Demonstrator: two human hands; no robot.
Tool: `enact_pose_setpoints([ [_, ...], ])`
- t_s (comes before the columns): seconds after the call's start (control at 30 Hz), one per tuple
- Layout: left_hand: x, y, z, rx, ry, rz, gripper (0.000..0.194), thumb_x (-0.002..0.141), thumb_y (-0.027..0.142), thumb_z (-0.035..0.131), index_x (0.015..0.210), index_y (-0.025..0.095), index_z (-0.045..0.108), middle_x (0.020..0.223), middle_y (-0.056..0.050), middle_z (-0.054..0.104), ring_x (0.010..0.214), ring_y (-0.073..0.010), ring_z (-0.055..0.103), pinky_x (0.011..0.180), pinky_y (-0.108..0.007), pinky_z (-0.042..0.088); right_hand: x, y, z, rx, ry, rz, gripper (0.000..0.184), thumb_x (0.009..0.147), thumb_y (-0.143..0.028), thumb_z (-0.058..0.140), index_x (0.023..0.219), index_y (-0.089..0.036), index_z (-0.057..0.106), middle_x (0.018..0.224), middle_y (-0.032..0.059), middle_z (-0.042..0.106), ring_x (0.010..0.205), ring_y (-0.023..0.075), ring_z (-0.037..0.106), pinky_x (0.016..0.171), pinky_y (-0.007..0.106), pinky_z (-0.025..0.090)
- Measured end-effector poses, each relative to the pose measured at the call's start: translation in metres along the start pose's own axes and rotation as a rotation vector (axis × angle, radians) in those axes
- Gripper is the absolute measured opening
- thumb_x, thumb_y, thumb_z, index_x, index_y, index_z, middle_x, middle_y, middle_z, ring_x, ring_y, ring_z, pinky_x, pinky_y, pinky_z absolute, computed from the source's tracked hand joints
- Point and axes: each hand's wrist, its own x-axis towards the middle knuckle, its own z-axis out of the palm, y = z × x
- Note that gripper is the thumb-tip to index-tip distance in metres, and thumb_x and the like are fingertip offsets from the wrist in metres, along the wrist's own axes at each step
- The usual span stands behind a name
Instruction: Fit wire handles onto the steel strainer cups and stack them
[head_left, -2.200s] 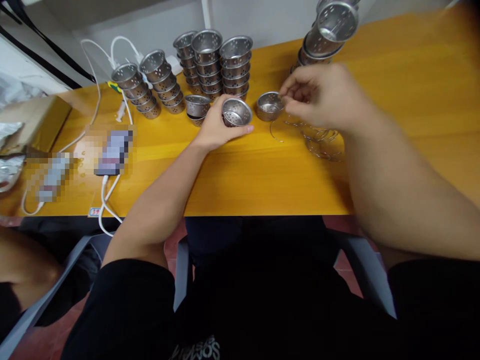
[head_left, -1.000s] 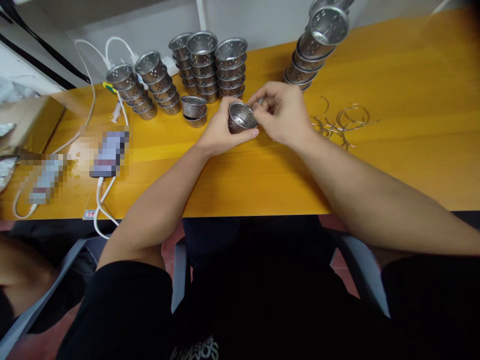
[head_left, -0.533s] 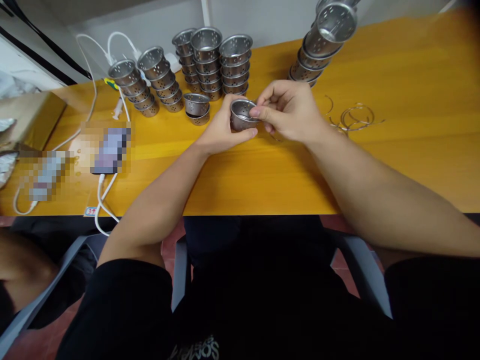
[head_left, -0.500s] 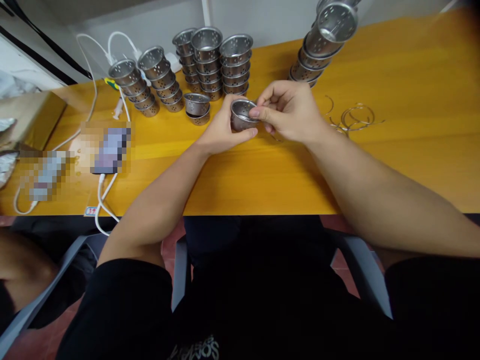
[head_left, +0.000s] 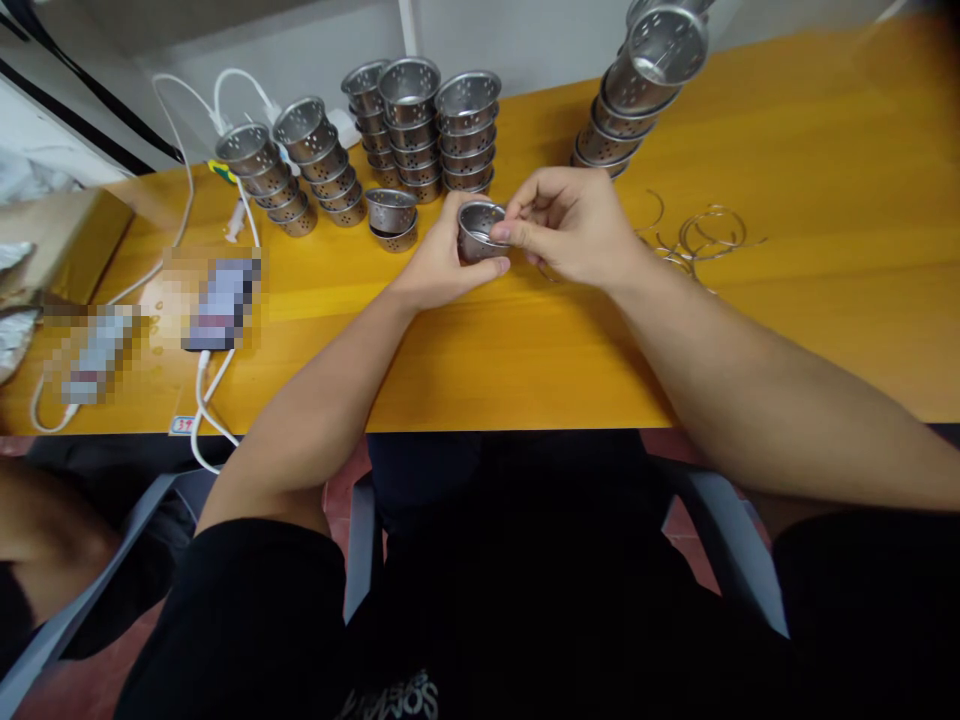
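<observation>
A small metal strainer cup with punched holes is tilted in my left hand, whose fingers and thumb wrap round its side. My right hand is closed in a pinch at the cup's right rim, with the thumb tip over the inner edge. Below its fingers shows a short curved bit of thin metal wire; the rest of that wire is hidden by the hand. Left of my left hand, two similar cups stand stacked.
Several stacks of perforated cups line the back, with a tall leaning stack further right. Loose wire rings lie right of my right hand. A phone, white cables and a cardboard box are on the left. Another person's arm shows at lower left.
The view has shifted slightly. Both hands keep their hold at the cup, and my right thumb stays at its rim; little else differs.
</observation>
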Motion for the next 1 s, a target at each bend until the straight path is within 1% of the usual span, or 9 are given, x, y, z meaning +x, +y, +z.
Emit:
enact_pose_setpoints([
  [0.13, 0.001, 0.001, -0.002, -0.033, 0.020, -0.052, 0.079, 0.110, 0.053, 0.093, 0.171, 0.027, 0.050, 0.159, -0.011, 0.070, 0.158, -0.0372, 0.076, 0.148, -0.064, 0.055, 0.001, 0.008, -0.001, -0.091, 0.052, 0.050, 0.098, 0.081, -0.123, 0.085, 0.142, -0.047, 0.078, 0.123, 0.0078, 0.091, 0.134, 0.0437, 0.078, 0.095, 0.057, 0.068],
  [0.2, 0.001, 0.001, -0.003, -0.045, 0.035, -0.083, 0.078, 0.112, 0.055, 0.093, 0.171, 0.027, 0.051, 0.157, -0.011, 0.071, 0.157, -0.0375, 0.077, 0.148, -0.066, 0.054, 0.001, 0.010, -0.001, -0.157, 0.053, 0.070, 0.094, 0.089, -0.121, 0.079, 0.151, -0.051, 0.078, 0.126, 0.0091, 0.091, 0.144, 0.0464, 0.075, 0.099, 0.060, 0.067],
  [0.3, 0.001, -0.002, -0.005, -0.049, 0.057, -0.094, 0.080, 0.114, 0.059, 0.092, 0.174, 0.028, 0.050, 0.154, -0.011, 0.073, 0.154, -0.0374, 0.077, 0.147, -0.067, 0.055, 0.000, 0.008, -0.002, -0.282, 0.052, 0.062, 0.078, 0.103, -0.112, 0.069, 0.153, -0.054, 0.083, 0.135, 0.0124, 0.090, 0.151, 0.0499, 0.071, 0.105, 0.066, 0.068],
  [0.4, 0.001, -0.006, -0.006, -0.030, 0.084, -0.081, 0.085, 0.114, 0.065, 0.092, 0.176, 0.028, 0.048, 0.154, -0.013, 0.073, 0.154, -0.0380, 0.077, 0.146, -0.067, 0.056, -0.001, 0.004, -0.003, -0.355, 0.059, -0.023, 0.067, 0.114, -0.101, 0.062, 0.155, -0.053, 0.084, 0.153, 0.0128, 0.087, 0.157, 0.0515, 0.068, 0.111, 0.071, 0.068],
  [0.53, 0.002, -0.005, -0.005, -0.018, 0.109, -0.073, 0.083, 0.112, 0.066, 0.093, 0.172, 0.028, 0.050, 0.154, -0.013, 0.075, 0.151, -0.0379, 0.080, 0.143, -0.065, 0.060, -0.001, 0.008, -0.006, -0.323, 0.005, -0.199, 0.041, 0.123, -0.071, 0.067, 0.140, -0.040, 0.087, 0.172, 0.0140, 0.078, 0.151, 0.0437, 0.073, 0.120, 0.061, 0.067],
  [0.63, 0.001, -0.002, -0.004, -0.015, 0.104, -0.079, 0.084, 0.112, 0.066, 0.094, 0.173, 0.028, 0.050, 0.156, -0.013, 0.075, 0.153, -0.0380, 0.080, 0.143, -0.064, 0.061, 0.001, 0.015, -0.006, -0.284, -0.011, -0.257, 0.032, 0.120, -0.057, 0.071, 0.134, -0.033, 0.088, 0.169, 0.0158, 0.077, 0.146, 0.0402, 0.077, 0.117, 0.055, 0.068],
  [0.8, 0.000, -0.009, -0.003, -0.008, 0.076, 0.002, 0.098, 0.110, 0.085, 0.090, 0.176, 0.031, 0.043, 0.160, -0.012, 0.069, 0.156, -0.0384, 0.076, 0.143, -0.059, 0.058, 0.003, 0.016, -0.004, -0.299, -0.006, -0.133, 0.041, 0.119, -0.068, 0.071, 0.144, -0.044, 0.092, 0.173, 0.0063, 0.080, 0.157, 0.0422, 0.072, 0.122, 0.058, 0.068],
  [0.87, 0.000, -0.016, -0.002, -0.023, 0.077, 0.066, 0.101, 0.108, 0.090, 0.087, 0.175, 0.031, 0.041, 0.159, -0.012, 0.067, 0.153, -0.0379, 0.076, 0.142, -0.059, 0.058, 0.005, 0.018, -0.002, -0.305, -0.003, -0.066, 0.044, 0.117, -0.072, 0.076, 0.148, -0.046, 0.093, 0.165, 0.0063, 0.084, 0.159, 0.0449, 0.071, 0.123, 0.062, 0.069],
  [1.0, 0.000, -0.024, -0.002, -0.012, 0.063, 0.145, 0.096, 0.113, 0.089, 0.080, 0.177, 0.031, 0.038, 0.159, -0.012, 0.063, 0.149, -0.0359, 0.076, 0.140, -0.059, 0.058, 0.014, 0.037, 0.005, -0.157, 0.076, -0.226, 0.041, 0.114, -0.074, 0.086, 0.136, -0.042, 0.097, 0.141, 0.0116, 0.090, 0.149, 0.0493, 0.078, 0.122, 0.069, 0.072],
])
